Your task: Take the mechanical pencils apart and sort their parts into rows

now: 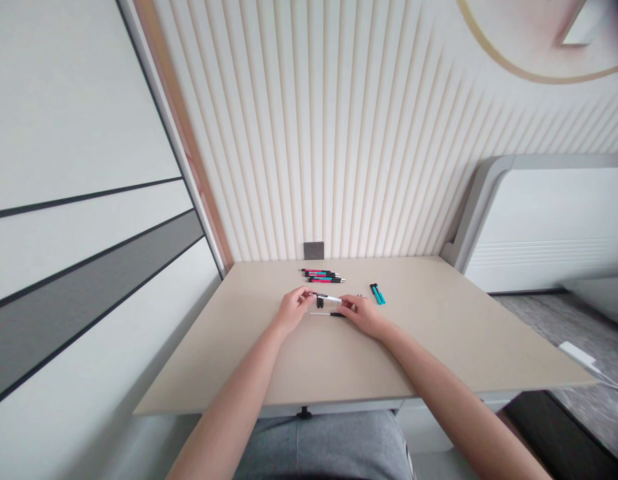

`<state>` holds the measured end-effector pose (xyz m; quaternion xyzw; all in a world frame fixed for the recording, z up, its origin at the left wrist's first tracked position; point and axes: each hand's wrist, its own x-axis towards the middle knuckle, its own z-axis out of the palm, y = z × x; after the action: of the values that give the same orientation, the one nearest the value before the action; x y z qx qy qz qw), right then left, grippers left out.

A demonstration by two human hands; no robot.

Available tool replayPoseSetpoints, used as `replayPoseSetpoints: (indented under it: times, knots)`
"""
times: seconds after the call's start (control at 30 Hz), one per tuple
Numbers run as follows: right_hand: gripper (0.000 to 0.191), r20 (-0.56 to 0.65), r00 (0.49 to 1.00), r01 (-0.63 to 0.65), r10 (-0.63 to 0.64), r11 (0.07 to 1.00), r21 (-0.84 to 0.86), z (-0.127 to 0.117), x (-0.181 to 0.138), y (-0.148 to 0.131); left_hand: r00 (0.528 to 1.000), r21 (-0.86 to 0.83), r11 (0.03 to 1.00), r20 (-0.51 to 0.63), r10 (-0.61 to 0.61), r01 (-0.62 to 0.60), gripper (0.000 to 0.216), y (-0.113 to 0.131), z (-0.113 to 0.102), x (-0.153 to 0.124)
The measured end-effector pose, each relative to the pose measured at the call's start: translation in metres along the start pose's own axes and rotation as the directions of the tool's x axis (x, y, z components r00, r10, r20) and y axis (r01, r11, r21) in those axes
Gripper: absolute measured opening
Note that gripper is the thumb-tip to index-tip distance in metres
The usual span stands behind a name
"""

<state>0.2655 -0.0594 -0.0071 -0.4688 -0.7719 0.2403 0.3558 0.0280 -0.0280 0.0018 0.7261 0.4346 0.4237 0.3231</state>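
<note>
Ribbed cream wall (299, 120), dark socket (313, 251) low down, white cabinet (79, 100) at left, grey-edged headboard (549, 220) at right

The table (229, 360) stands before the wall (309, 133), between the cabinet (79, 113) at left and the headboard (549, 220) at right. The pen group (323, 276) lies on its far side. Nearer, the single pen (329, 298) spans left hand (293, 311) to right hand (361, 315). The paired barrels (377, 294) lie right.

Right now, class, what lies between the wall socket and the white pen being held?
In the head view, grouped red, teal and black pens lie on the table between the socket and the white pen.
</note>
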Motion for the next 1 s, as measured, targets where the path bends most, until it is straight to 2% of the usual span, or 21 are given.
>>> replayPoseSetpoints:
  times: [0.37,0.77,1.0]
  knots:
    - [0.035,0.026,1.0,0.018,-0.017,0.999,-0.032,-0.0008,0.0006,-0.0007,1.0,-0.039,0.999,-0.003,-0.001,0.001,0.032,0.0028,0.0012,-0.0006]
    - [0.037,0.039,0.997,0.065,-0.063,0.997,-0.044,-0.0012,0.0014,-0.0007,1.0,-0.035,0.999,-0.014,0.002,-0.003,0.035,0.0027,0.0016,-0.0022]
    - [0.032,0.055,0.996,0.078,-0.075,0.995,-0.067,0.0003,0.0015,0.0016,0.99,-0.074,0.988,-0.027,0.135,-0.137,0.026,0.0012,0.0014,0.0005]
